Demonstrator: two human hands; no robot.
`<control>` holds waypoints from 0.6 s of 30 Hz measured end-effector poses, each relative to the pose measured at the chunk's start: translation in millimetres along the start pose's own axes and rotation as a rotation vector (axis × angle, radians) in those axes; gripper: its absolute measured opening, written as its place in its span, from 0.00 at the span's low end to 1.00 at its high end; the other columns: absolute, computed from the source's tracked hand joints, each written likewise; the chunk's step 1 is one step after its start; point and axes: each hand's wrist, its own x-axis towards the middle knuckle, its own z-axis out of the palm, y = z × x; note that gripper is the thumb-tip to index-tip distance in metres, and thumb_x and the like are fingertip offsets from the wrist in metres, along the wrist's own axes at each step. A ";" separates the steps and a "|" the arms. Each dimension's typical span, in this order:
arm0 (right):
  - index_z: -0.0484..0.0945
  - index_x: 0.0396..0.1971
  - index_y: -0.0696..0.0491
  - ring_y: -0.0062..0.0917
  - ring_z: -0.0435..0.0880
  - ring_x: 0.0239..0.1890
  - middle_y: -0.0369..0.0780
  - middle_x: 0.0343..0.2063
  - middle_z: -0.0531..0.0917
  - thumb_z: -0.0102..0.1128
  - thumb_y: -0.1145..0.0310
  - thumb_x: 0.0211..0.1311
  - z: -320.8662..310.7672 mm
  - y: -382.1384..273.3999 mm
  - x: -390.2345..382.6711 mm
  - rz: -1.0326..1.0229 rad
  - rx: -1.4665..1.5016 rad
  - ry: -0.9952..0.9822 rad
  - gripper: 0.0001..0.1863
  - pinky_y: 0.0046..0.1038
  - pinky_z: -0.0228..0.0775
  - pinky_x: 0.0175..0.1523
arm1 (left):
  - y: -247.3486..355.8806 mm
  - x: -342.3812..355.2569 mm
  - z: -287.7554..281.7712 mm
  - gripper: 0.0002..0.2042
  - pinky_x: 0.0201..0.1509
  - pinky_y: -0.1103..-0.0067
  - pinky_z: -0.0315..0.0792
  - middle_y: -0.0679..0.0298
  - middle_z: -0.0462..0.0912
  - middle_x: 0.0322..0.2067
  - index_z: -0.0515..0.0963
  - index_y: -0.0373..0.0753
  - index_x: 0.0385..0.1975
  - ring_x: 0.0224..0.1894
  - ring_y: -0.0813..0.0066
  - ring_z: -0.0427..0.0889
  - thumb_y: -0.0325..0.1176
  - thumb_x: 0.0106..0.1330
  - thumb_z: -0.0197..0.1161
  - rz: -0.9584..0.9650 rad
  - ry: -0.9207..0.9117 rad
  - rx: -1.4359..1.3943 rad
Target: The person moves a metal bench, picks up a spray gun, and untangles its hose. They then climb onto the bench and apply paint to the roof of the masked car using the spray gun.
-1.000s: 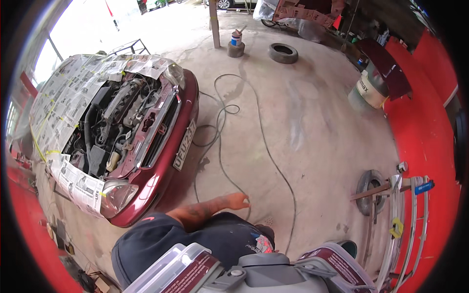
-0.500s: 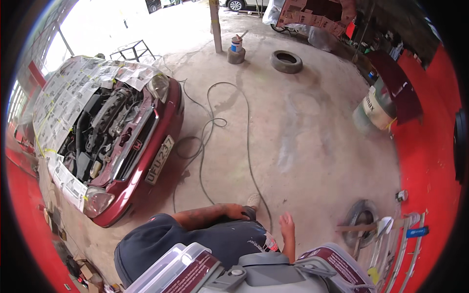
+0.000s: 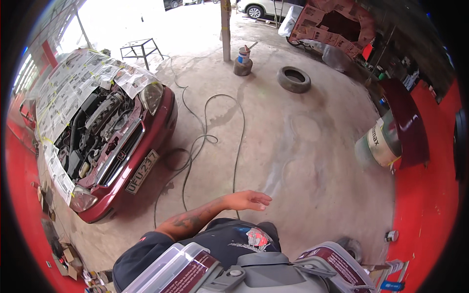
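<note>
Head view: the left hand [image 3: 248,199] is empty, loosely outstretched; the right hand is unseen, its grip untellable. Nearest the left, the hose [image 3: 205,136] crosses the floor [image 3: 312,166] below, long strands running ahead and leftward; farther left, the car [image 3: 100,132].

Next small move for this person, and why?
Probably a careful step clear of the hose: it lies looped on the floor just ahead, and strands run in behind the left forearm. The feet are out of view, so they could be close to it. The left hand is open and holds nothing.
</note>
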 end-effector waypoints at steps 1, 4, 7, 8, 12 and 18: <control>0.69 0.56 0.56 0.20 0.78 0.41 0.38 0.45 0.79 0.58 0.68 0.58 -19.5 -12.1 -1.0 -0.007 -0.058 -0.055 0.25 0.23 0.69 0.45 | 8.8 2.7 3.8 0.32 0.64 0.71 0.60 0.52 0.69 0.59 0.59 0.34 0.63 0.60 0.63 0.69 0.44 0.63 0.60 0.047 -0.003 -0.191; 0.71 0.55 0.56 0.19 0.78 0.40 0.37 0.44 0.80 0.58 0.69 0.57 -79.4 -49.8 -2.4 -0.040 -0.212 -0.185 0.24 0.22 0.70 0.45 | 26.4 15.0 23.5 0.36 0.65 0.70 0.59 0.51 0.67 0.60 0.57 0.34 0.65 0.61 0.61 0.69 0.45 0.61 0.62 0.150 0.029 -0.548; 0.73 0.53 0.56 0.18 0.78 0.39 0.37 0.43 0.81 0.58 0.71 0.56 -135.0 -82.2 -2.5 -0.069 -0.321 -0.294 0.23 0.21 0.70 0.45 | 28.4 42.5 51.7 0.38 0.65 0.69 0.60 0.49 0.65 0.61 0.55 0.35 0.65 0.61 0.59 0.68 0.47 0.60 0.62 0.290 0.049 -0.853; 0.73 0.53 0.56 0.18 0.78 0.39 0.36 0.42 0.81 0.58 0.71 0.56 -151.9 -91.0 -3.4 -0.081 -0.352 -0.324 0.22 0.21 0.70 0.46 | 29.4 54.1 61.7 0.38 0.64 0.68 0.61 0.48 0.64 0.61 0.55 0.35 0.66 0.60 0.59 0.68 0.48 0.60 0.61 0.373 0.027 -0.988; 0.76 0.50 0.57 0.17 0.78 0.39 0.35 0.40 0.82 0.59 0.74 0.54 -199.7 -111.3 -1.3 -0.044 -0.334 -0.428 0.20 0.21 0.70 0.46 | 41.7 104.1 99.7 0.41 0.64 0.67 0.62 0.47 0.63 0.61 0.52 0.36 0.67 0.61 0.57 0.68 0.51 0.58 0.62 0.499 0.073 -1.181; 0.76 0.49 0.59 0.19 0.79 0.39 0.37 0.40 0.82 0.60 0.76 0.53 -232.2 -93.9 26.4 0.103 -0.121 -0.521 0.20 0.22 0.71 0.47 | 51.2 134.2 140.7 0.47 0.66 0.62 0.58 0.45 0.59 0.63 0.47 0.37 0.68 0.62 0.53 0.66 0.56 0.55 0.63 0.430 0.168 -1.226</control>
